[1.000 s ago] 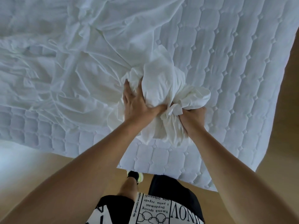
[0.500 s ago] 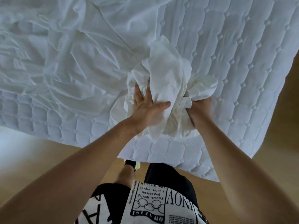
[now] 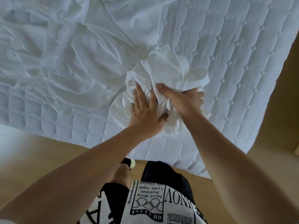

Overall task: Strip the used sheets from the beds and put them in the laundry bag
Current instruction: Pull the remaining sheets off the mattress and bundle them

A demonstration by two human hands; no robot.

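Here the used sheet (image 3: pixel 165 70) is half off the bed: a gathered wad sits near the right corner of the quilted mattress (image 3: pixel 234 62), while the rest lies wrinkled across the left and far side. The left hand (image 3: pixel 144 110) lies flat with straight fingers pressed on the wad, grasping nothing. The right hand (image 3: pixel 182 99) has its fingers curled into the wad's right side, thumb laid across the top. No laundry bag is in view. The risk, as I judge it, is that only one hand truly holds the cloth; a lift now could let the loose folds spill out, and the spread part may drag or snag on a far corner.
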